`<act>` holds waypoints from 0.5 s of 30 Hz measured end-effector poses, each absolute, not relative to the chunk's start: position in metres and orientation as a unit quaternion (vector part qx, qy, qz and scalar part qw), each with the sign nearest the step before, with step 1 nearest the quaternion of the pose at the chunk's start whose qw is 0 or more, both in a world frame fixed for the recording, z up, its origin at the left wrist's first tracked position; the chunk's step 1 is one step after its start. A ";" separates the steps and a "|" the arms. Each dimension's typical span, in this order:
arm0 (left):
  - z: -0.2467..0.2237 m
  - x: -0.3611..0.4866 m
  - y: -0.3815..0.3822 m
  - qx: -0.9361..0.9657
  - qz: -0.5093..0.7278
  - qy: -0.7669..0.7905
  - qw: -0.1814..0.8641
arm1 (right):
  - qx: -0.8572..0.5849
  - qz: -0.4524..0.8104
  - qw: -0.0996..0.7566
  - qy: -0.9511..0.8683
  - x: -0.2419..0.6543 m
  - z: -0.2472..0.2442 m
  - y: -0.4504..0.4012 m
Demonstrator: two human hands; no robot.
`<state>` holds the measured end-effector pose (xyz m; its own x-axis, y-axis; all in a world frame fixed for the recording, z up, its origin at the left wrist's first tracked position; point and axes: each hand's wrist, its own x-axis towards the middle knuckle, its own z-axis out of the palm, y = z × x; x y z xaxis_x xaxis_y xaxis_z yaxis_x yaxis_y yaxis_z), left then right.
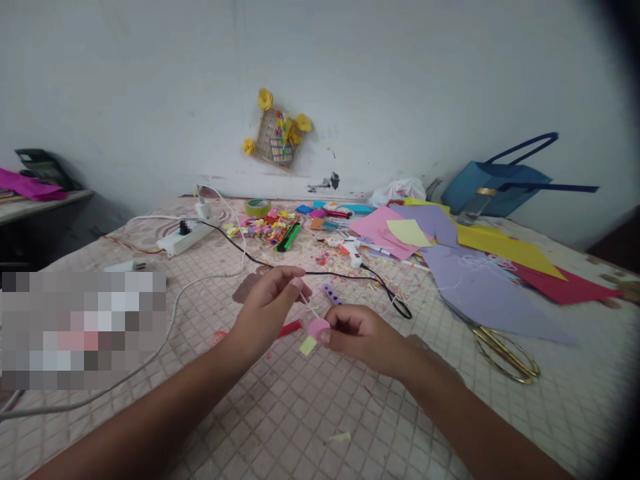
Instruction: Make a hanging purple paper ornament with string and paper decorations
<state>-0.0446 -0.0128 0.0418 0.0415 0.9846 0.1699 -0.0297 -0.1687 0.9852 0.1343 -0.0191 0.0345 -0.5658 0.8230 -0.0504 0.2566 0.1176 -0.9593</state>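
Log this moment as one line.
left hand: pinching thin white piece | right hand: holding pink paper | near hands: yellow scrap, red strip | table right: scissors

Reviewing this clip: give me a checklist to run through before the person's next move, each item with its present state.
1. Left hand grips the white strand: ok, pinched at the fingertips.
2. Right hand grips the pink piece: ok, held at its edge.
3. Strand fastened to the pink piece: cannot tell; they meet, but the join is too small to read.
4. Glue gun clear of both hands: ok, it lies beyond them.
5. Glue gun cool: cannot tell by sight.
6. Table between the forearms free of scraps: not ok, a pale scrap lies there.
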 end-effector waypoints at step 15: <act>0.043 -0.039 -0.024 0.637 0.360 0.569 0.376 | -0.362 0.528 0.461 -0.615 0.138 0.034 -0.019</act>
